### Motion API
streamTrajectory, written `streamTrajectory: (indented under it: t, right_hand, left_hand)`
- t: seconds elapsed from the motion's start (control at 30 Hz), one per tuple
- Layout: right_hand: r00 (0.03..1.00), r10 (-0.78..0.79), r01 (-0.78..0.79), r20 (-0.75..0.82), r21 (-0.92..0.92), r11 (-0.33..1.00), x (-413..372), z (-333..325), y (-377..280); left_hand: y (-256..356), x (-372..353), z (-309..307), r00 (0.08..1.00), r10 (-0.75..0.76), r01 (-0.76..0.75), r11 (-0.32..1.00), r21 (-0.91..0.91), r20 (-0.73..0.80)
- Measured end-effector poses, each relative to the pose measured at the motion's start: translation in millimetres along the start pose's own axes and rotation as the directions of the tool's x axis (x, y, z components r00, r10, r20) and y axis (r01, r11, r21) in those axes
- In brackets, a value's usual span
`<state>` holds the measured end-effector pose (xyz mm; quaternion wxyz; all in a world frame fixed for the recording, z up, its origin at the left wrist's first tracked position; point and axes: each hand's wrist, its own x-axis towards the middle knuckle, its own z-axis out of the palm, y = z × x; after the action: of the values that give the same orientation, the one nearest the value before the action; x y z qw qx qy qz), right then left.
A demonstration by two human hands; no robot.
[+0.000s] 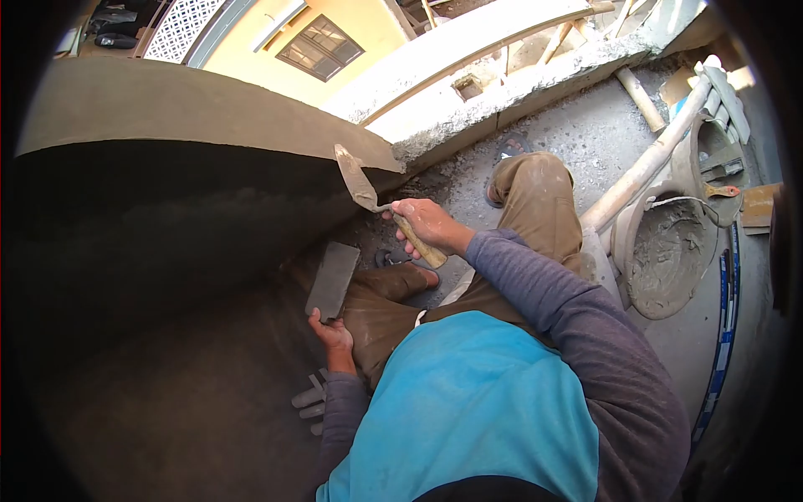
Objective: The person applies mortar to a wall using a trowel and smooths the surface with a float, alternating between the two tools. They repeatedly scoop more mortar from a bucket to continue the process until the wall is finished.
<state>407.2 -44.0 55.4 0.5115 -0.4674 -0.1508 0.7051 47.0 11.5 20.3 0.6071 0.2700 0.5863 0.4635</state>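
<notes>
My right hand (431, 226) is closed around the wooden handle of a pointed trowel (355, 177). Its blade, smeared with pale mortar, points up and away, close to the edge of the grey plastered wall (209, 96). Lower down, my left hand (335, 335) grips the near end of a flat grey rectangular board, which looks like a plastering float (333, 280). Any handle on the float's underside is hidden. The two tools are apart from each other. Below the wall's lit top band, its surface lies in dark shadow.
To the right stands a bucket of wet mortar (669, 255), with another bucket (721, 155) holding tools behind it. A long pole (648, 163) leans beside them. A blue-and-black strip (721, 351) lies at far right. A rough concrete ledge (502, 109) runs along the back.
</notes>
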Motion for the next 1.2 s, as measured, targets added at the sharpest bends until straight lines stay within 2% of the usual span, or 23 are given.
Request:
streamTrajectory:
  t: [0.03, 0.13, 0.17, 0.23, 0.3, 0.37, 0.43, 0.53, 0.7, 0.77, 0.8, 0.9, 0.97, 1.07, 1.2]
  right_hand:
    - [1.000, -0.001, 0.001, -0.002, 0.004, 1.000, 10.1, -4.0, 6.5]
    - [0.988, 0.143, -0.135, -0.052, 0.124, 0.983, 47.7, -26.5, 26.0]
    - [0.989, 0.139, -0.132, -0.052, 0.124, 0.983, 57.6, -35.0, 32.9]
    - [0.949, 0.299, -0.275, -0.105, 0.198, 0.941, 72.9, -49.5, 49.2]
    - [0.944, 0.312, -0.286, -0.108, 0.208, 0.935, 73.3, -54.3, 56.0]
    - [0.941, 0.304, -0.236, -0.150, 0.353, 0.905, 69.4, -49.4, 59.7]
    - [0.955, 0.269, -0.211, -0.125, 0.353, 0.912, 60.1, -43.7, 53.3]
    - [0.987, 0.163, -0.158, -0.010, 0.210, 0.965, 38.5, -28.9, 35.5]
    - [0.982, 0.179, -0.168, -0.061, 0.147, 0.975, 64.6, -39.6, 57.9]
    - [0.937, 0.342, -0.315, -0.072, 0.250, 0.916, 75.9, -51.9, 60.5]
    - [0.919, 0.379, -0.341, -0.106, 0.267, 0.901, 80.7, -57.9, 65.4]
    - [0.902, 0.394, -0.328, -0.180, 0.310, 0.892, 89.7, -68.7, 89.2]
    - [0.902, 0.388, -0.317, -0.191, 0.317, 0.894, 88.6, -72.2, 89.3]
    - [0.934, 0.302, -0.240, -0.192, 0.291, 0.926, 78.9, -74.3, 87.7]
    - [0.940, 0.164, -0.079, -0.299, 0.278, 0.957, 62.7, -70.6, 76.8]
  left_hand:
    - [0.1, -1.5, 1.6, 1.000, 0.009, -0.009, 1.000, -0.001, -0.008]
    - [0.0, -1.8, 0.9, 1.000, 0.018, -0.018, 1.000, 0.005, -0.023]
    - [0.4, -1.3, 0.2, 0.999, 0.017, -0.017, 1.000, 0.008, -0.030]
    - [1.1, -2.3, 0.9, 0.999, 0.021, -0.021, 1.000, 0.013, -0.031]
    - [1.3, -2.8, 5.8, 0.999, 0.024, -0.023, 1.000, 0.016, -0.034]
    - [1.7, -4.6, 6.6, 1.000, 0.021, -0.021, 1.000, -0.004, -0.022]
    - [3.6, -6.2, 5.9, 0.999, 0.021, -0.022, 1.000, -0.010, -0.025]
    - [-0.1, -3.9, 0.7, 1.000, 0.016, -0.017, 1.000, -0.026, -0.018]
    - [-2.6, 0.5, 0.7, 1.000, 0.008, -0.007, 0.999, -0.049, 0.010]
    - [-1.3, -1.1, 1.1, 0.999, 0.028, -0.029, 0.999, -0.034, -0.020]
    - [-2.4, -0.6, -2.9, 1.000, 0.023, -0.023, 0.998, -0.052, -0.010]
    - [-4.4, 2.8, -0.7, 1.000, 0.004, -0.006, 0.997, -0.082, -0.022]
    - [-4.1, -4.2, 1.1, 0.997, 0.052, -0.056, 0.997, -0.058, -0.062]
    - [-6.8, -1.4, -6.8, 0.998, 0.036, -0.040, 0.994, -0.100, -0.048]
    - [-10.0, 1.5, -2.8, 0.999, 0.033, -0.031, 0.981, -0.192, 0.009]
